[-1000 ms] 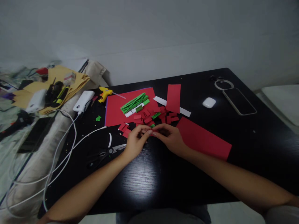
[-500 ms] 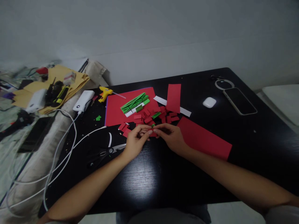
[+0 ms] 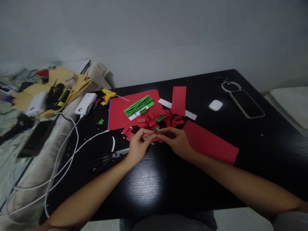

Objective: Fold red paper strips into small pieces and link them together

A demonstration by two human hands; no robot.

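Between my fingertips is a small piece of red paper [image 3: 156, 138], largely covered by the fingers. My left hand [image 3: 142, 142] pinches its left side, and my right hand [image 3: 175, 141] pinches its right side. A bit of green paper [image 3: 157, 129] shows just behind the fingertips; whether it belongs to the held piece I cannot tell. Beyond my hands lies a heap of small folded red paper pieces [image 3: 152, 121]. Folded green paper strips [image 3: 138, 106] rest on a large red sheet [image 3: 117, 112] behind the heap.
Scissors [image 3: 114, 155] lie left of my left hand. A yellow glue gun [image 3: 108, 96] sits at the back left, near a white power bank [image 3: 86, 103] with cables. Red paper [image 3: 211, 141] lies under my right forearm. An earbud case [image 3: 216, 105] and phone [image 3: 247, 103] are at right.
My right thumb and fingers have shifted slightly on the small red paper, and a little more of it shows. Everything else stays in place.
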